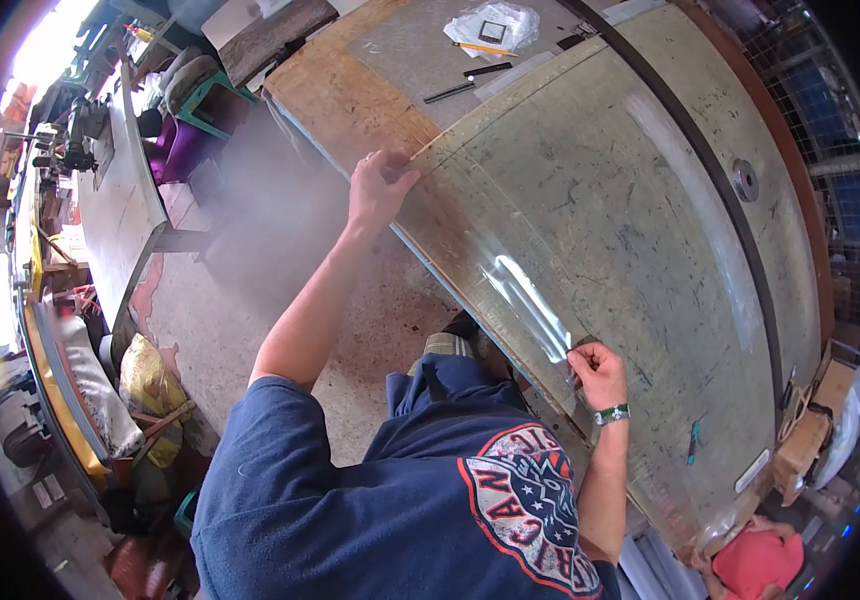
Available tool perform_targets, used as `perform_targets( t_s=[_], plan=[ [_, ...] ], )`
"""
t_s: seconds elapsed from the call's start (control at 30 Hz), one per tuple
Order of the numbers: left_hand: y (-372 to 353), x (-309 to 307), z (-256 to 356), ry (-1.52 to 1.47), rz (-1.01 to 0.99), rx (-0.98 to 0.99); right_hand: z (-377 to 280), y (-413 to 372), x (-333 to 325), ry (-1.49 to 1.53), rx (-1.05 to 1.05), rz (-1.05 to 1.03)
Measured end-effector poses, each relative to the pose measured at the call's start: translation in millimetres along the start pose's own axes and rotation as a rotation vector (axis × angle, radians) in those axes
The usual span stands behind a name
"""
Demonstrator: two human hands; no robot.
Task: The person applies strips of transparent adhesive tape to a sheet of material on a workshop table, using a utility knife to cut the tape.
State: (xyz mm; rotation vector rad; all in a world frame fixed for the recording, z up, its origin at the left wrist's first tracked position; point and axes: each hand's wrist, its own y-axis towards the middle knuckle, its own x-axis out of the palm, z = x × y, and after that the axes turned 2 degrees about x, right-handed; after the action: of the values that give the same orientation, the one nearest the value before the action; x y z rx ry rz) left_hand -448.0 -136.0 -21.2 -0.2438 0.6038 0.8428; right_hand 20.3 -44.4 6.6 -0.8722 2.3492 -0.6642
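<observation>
A clear plastic sheet (528, 308) lies along the near edge of a large worktable (610, 230), its middle shining with glare. My right hand (598, 374) pinches the sheet's near right end between thumb and fingers. At the table's left corner, my left hand (382, 188) is closed, thumb against fingers, low over the wooden edge. It seems to grip the other end of the sheet, but the transparent material is hard to make out there.
Across the table runs a long dark strip (695, 140), with a round metal disc (745, 181) beside it. A teal cutter (693, 443) lies at right. Farther back are a yellow pencil (485, 49) and plastic bags (515, 28). Another person in red (760, 560) is at lower right.
</observation>
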Motion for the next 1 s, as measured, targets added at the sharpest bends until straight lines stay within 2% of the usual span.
perform_targets(
  t_s=[0.37, 0.57, 0.67, 0.7, 0.77, 0.8, 0.83, 0.87, 0.93, 1.0],
  plan=[
    [-2.3, 2.3, -6.8, -0.051, 0.104, 0.034, 1.5, -3.1, 4.6, -0.011, -0.016, 0.035],
    [-1.3, 3.7, -10.2, -0.112, 0.094, -0.013, 4.0, -7.2, -1.2, -0.073, -0.074, 0.045],
    [3.7, 5.3, -21.4, -0.068, 0.107, 0.017, 10.8, -17.5, -5.8, -0.127, -0.107, 0.014],
    [8.0, 5.1, -32.2, 0.039, 0.104, 0.063, 13.7, -21.7, -14.0, -0.148, -0.097, 0.014],
    [12.8, 2.2, -38.2, 0.014, 0.067, 0.144, 28.0, -28.2, -27.3, -0.263, -0.136, 0.011],
    [15.0, 2.0, -41.5, 0.001, 0.047, 0.184, 41.1, -34.1, -34.0, -0.180, -0.111, 0.015],
    [13.5, 4.4, -26.7, 0.022, 0.041, -0.017, 45.1, -43.7, -44.8, -0.212, -0.071, 0.009],
    [13.7, 1.9, -18.3, 0.029, -0.020, -0.039, 60.5, -51.1, -53.0, -0.168, -0.020, 0.027],
    [28.7, 3.4, -51.4, -0.236, -0.038, -0.086, 84.3, -70.1, -62.0, -0.105, 0.048, 0.049],
    [35.3, -1.1, -60.7, -0.234, -0.054, -0.085, 93.1, -78.9, -70.3, -0.082, 0.085, 0.064]
  ],
)
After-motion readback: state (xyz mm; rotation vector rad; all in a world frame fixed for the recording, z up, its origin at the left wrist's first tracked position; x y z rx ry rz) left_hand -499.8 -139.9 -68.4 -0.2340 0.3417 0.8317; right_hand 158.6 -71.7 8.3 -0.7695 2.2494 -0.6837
